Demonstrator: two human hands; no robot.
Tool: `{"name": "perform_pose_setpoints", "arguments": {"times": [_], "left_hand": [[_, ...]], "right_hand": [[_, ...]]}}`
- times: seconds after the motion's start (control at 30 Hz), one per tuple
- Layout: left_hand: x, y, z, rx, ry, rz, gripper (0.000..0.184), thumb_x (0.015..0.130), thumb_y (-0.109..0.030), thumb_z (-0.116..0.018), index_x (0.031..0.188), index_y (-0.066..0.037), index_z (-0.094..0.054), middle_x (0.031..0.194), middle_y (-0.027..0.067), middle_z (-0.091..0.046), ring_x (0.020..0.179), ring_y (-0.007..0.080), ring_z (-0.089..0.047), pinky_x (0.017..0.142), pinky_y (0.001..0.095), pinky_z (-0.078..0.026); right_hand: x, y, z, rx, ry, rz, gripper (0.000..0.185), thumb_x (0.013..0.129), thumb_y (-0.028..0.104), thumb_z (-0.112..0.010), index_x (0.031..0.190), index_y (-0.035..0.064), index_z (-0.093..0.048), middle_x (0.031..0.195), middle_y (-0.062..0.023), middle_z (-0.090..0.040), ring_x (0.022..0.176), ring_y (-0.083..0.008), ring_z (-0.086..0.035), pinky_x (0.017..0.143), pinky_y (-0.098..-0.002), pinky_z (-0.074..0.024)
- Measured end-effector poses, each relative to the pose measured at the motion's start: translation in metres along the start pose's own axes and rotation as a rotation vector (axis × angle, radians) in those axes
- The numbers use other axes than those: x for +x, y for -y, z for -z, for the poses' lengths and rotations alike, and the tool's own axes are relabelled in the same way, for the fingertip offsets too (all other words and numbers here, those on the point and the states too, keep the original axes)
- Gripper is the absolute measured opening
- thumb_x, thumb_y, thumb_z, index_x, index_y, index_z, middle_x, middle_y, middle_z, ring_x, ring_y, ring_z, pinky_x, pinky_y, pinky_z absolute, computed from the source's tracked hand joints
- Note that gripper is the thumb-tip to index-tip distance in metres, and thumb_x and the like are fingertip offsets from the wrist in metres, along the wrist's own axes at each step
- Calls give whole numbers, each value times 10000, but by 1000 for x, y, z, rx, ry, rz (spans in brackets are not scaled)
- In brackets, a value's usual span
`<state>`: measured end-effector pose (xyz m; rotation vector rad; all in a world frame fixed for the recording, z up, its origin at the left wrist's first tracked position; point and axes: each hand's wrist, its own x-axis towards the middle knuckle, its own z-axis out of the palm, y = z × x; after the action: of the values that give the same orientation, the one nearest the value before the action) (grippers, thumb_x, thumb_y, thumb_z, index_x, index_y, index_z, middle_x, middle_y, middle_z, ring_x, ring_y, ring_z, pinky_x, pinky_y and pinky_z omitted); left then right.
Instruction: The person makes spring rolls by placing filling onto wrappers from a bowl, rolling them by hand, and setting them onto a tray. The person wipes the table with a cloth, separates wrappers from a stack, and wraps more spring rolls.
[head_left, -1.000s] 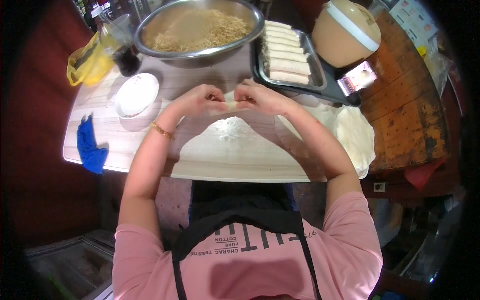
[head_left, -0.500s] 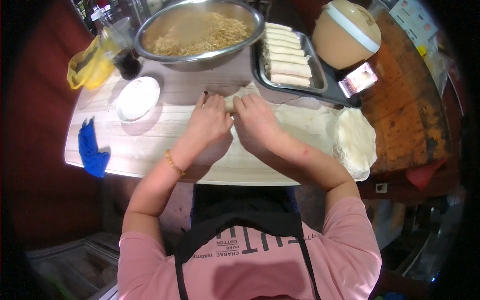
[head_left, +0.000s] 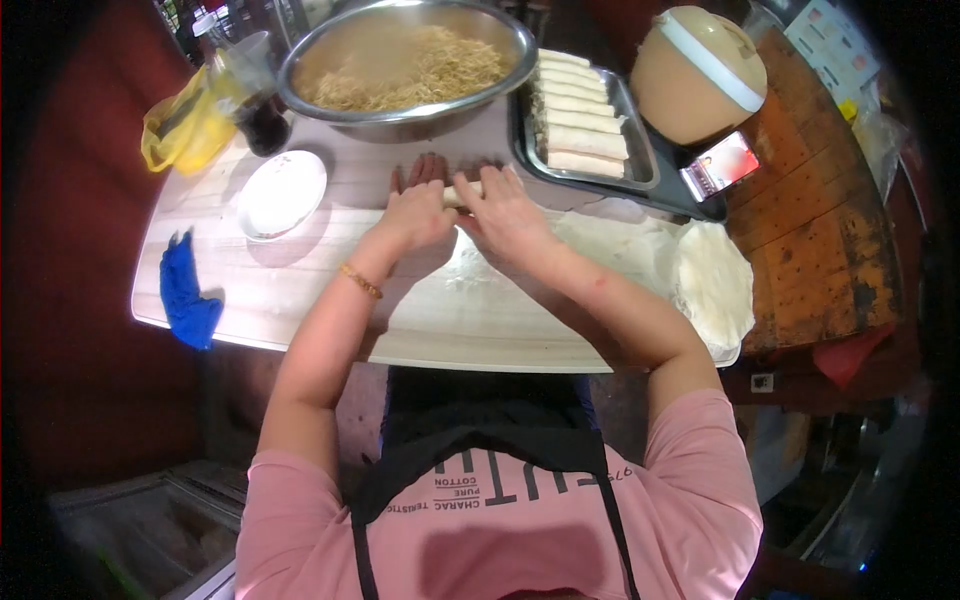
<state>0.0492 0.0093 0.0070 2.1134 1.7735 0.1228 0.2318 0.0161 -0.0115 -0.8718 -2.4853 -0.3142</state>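
A pale rolled wrapper (head_left: 462, 195) lies across the board at the centre, its middle showing between my hands. My left hand (head_left: 420, 212) is closed round its left end, and my right hand (head_left: 500, 212) holds the right end. Both hands partly hide the roll. White flour (head_left: 465, 262) is dusted on the board just below them. To the right, a thin sheet (head_left: 610, 240) lies beside a stack of round pale wrappers (head_left: 714, 285). Finished rolls (head_left: 582, 118) lie in a row in a metal tray (head_left: 650, 165) beyond my right hand.
A large metal bowl (head_left: 300, 97) of shredded filling stands at the back. On the left are a white plate (head_left: 283, 195), a blue cloth (head_left: 187, 295), a yellow bag (head_left: 195, 135) and a dark bottle (head_left: 262, 125). A beige container (head_left: 695, 75) and a phone (head_left: 722, 166) are at the right.
The hands went from pinching the wrapper with curled fingers to lying over the roll, palms down. Since the middle frame more of the roll shows between them, and the view has shifted slightly.
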Motion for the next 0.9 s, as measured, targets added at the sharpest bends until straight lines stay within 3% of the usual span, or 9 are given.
{"name": "perform_pose_setpoints", "arguments": {"times": [0.13, 0.2, 0.27, 0.33, 0.37, 0.47, 0.67, 0.77, 0.9], "left_hand": [[-19, 11, 9, -216, -127, -27, 802, 888, -428, -598, 1436, 107, -360, 1517, 304, -343, 1437, 406, -314, 1186, 526, -205], [-44, 28, 4, -392, -531, -241, 821, 886, -379, -668, 1461, 97, -327, 1498, 290, -383, 1417, 406, -347, 1174, 447, -268], [-80, 34, 17, -459, -520, -205, 788, 889, -319, -680, 1464, 91, -330, 1483, 291, -404, 1402, 401, -373, 1159, 425, -300], [-111, 50, 16, -518, -521, -167, 759, 892, -259, -692, 1466, 84, -333, 1467, 292, -425, 1387, 396, -399, 1143, 403, -331], [-124, 61, 7, -549, -520, -114, 722, 895, -217, -686, 1460, 82, -348, 1460, 291, -436, 1374, 397, -418, 1134, 404, -347], [-158, 74, -10, -473, -597, -79, 647, 899, -154, -671, 1437, 78, -395, 1442, 284, -462, 1357, 395, -444, 1121, 414, -368], [-187, 107, -35, -184, -950, 90, 461, 883, -97, -651, 1313, 48, -567, 1362, 239, -561, 1314, 357, -508, 1111, 452, -382], [-183, 93, -34, -137, -1020, 134, 320, 872, -110, -661, 1175, -5, -660, 1241, 142, -655, 1240, 308, -574, 1091, 435, -399], [-184, 99, -38, -115, -1047, 190, 280, 864, -129, -668, 1122, -20, -683, 1204, 128, -673, 1236, 301, -577, 1096, 438, -388]], "right_hand": [[5, -9, -5, -169, 19, 112, 534, 866, 323, -663, 1258, -17, -535, 1096, -228, -576, 1082, -365, -564, 1075, -500, -386], [9, -11, -2, -153, -17, 154, 475, 868, 317, -661, 1204, -2, -554, 1061, -202, -574, 1048, -355, -566, 1032, -500, -403], [18, -13, 2, -126, -55, 202, 417, 870, 311, -659, 1150, 14, -573, 1025, -176, -573, 1013, -346, -568, 990, -499, -419], [34, -21, 7, 31, 91, 283, 286, 880, 297, -649, 994, 46, -573, 931, -124, -557, 940, -328, -559, 876, -498, -429], [39, -22, 11, 87, 75, 321, 233, 875, 262, -645, 921, 57, -545, 877, -116, -551, 876, -306, -541, 838, -431, -439], [47, -42, -10, 86, 175, 377, 241, 882, 262, -638, 929, 40, -556, 892, -142, -580, 882, -321, -573, 825, -429, -457], [72, 14, -6, 192, 428, 44, 371, 918, 372, -644, 908, 23, -516, 908, -176, -595, 853, -381, -608, 744, -491, -501], [113, 60, 0, 345, 210, 178, 357, 934, 349, -629, 902, 20, -497, 903, -185, -587, 854, -397, -603, 724, -507, -497], [178, 114, -14, 450, -51, 261, 328, 935, 327, -626, 904, 24, -503, 881, -190, -583, 822, -396, -606, 710, -501, -499]]}}
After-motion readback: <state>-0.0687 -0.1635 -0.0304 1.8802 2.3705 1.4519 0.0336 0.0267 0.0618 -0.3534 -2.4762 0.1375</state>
